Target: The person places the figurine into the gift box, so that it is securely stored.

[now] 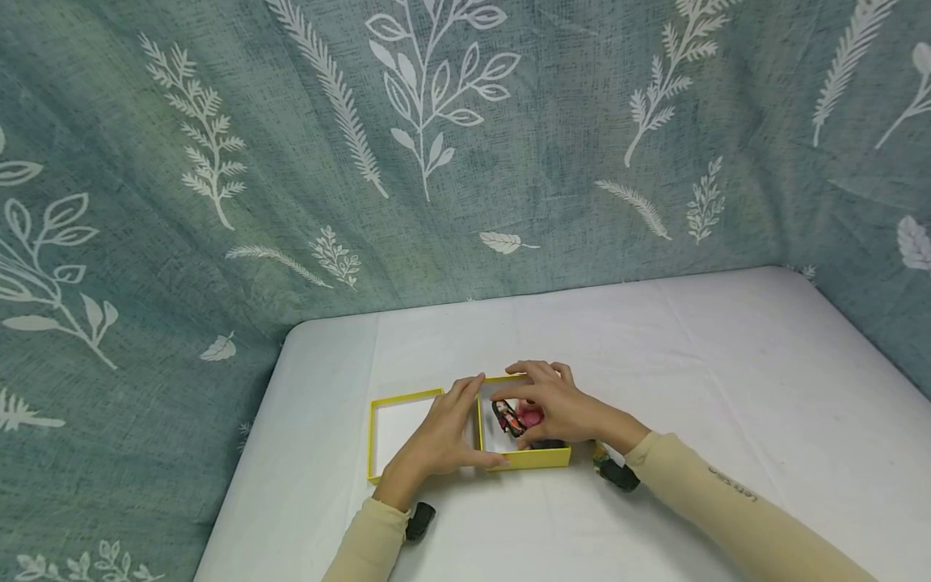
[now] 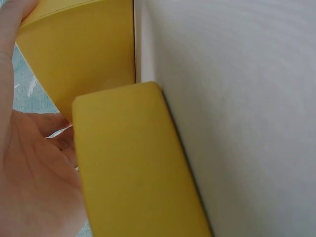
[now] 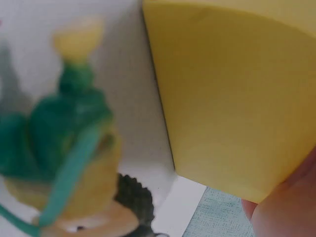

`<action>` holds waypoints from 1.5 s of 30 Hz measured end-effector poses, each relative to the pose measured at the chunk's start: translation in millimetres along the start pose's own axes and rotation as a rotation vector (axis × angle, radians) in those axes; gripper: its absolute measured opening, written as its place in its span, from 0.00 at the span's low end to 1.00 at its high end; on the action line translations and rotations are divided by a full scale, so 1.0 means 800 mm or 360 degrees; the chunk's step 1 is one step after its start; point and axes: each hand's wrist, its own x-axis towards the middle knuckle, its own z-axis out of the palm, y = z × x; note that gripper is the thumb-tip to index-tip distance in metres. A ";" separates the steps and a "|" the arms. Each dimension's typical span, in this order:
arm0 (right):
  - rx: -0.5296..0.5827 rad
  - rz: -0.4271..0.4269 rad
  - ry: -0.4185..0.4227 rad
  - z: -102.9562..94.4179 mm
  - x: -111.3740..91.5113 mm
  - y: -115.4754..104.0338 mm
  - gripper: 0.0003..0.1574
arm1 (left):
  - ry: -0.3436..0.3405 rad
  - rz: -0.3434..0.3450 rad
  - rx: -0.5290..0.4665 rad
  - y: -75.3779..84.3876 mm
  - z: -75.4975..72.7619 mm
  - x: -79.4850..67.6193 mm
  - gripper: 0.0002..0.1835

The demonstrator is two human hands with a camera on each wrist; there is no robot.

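Note:
A yellow box (image 1: 537, 459) with a white inside stands open on the table. My left hand (image 1: 445, 436) spans its left side, thumb on the front wall and fingers at the far left corner; the left wrist view shows the thumb on the yellow wall. Above the box, my right hand (image 1: 560, 404) has its index finger and thumb at the two ends of a small dark-haired figurine (image 1: 508, 418) in red and black, pinching it. A pink item (image 1: 529, 415) lies inside the box, partly hidden by this hand.
Left of the box lies a yellow-rimmed tray-like lid (image 1: 404, 436), white inside. A green and yellow figurine (image 3: 69, 143) with a dark ridged base is outside the box's right wall, near my right wrist. White cloth (image 1: 727, 388) covers the table; a patterned teal curtain (image 1: 553, 162) hangs behind.

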 end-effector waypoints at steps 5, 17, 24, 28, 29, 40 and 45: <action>0.0011 0.0031 0.0004 -0.002 0.003 -0.004 0.45 | -0.0002 -0.0002 -0.0006 0.000 -0.001 0.000 0.65; 0.0010 0.0095 0.0029 -0.002 0.009 -0.006 0.49 | -0.0006 -0.0002 -0.0018 -0.001 0.000 0.002 0.67; 0.0013 0.0195 0.0082 0.002 0.013 -0.011 0.47 | 0.0001 -0.0014 -0.0017 -0.001 -0.001 0.002 0.67; -0.0002 0.0231 0.0093 0.001 0.015 -0.012 0.46 | -0.0001 -0.0018 -0.0026 0.000 0.000 0.002 0.68; -0.0003 0.0237 0.0095 0.001 0.015 -0.012 0.46 | -0.0003 -0.0019 -0.0025 0.000 0.000 0.002 0.68; -0.0105 0.0273 0.0135 0.005 0.021 -0.012 0.46 | -0.0009 -0.0019 -0.0012 0.002 -0.001 0.001 0.67; -0.0157 0.0273 0.0170 0.008 0.023 -0.014 0.46 | -0.0008 -0.0030 -0.0020 0.001 -0.001 0.001 0.67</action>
